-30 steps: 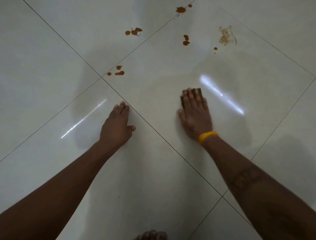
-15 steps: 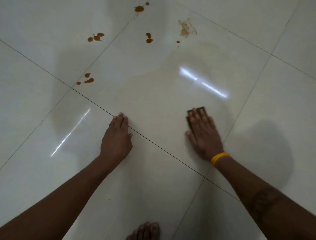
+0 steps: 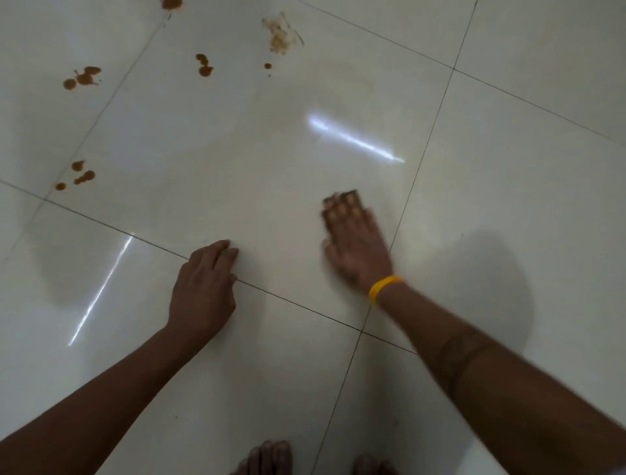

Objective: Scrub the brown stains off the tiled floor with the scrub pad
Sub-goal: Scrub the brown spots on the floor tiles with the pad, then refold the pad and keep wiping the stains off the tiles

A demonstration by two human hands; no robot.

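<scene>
Straight fingers (image 3: 342, 212) of the right hand (image 3: 355, 251) press flat on the scrub pad (image 3: 354, 197), which lies on the tiled floor (image 3: 508, 169). The left hand (image 3: 203, 288) rests at nine o'clock from it, fingers loosely bent, holding nothing. Brown stains (image 3: 205, 66) lie well apart toward eleven o'clock.

A home interior, likely: glossy white floor tiles (image 3: 338, 169) with thin grout lines, and bare toes (image 3: 267, 456).

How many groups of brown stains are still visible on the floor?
5 groups of brown stains: top edge, upper left, upper middle, a paler smear with one dot, left. More may lie outside view.
</scene>
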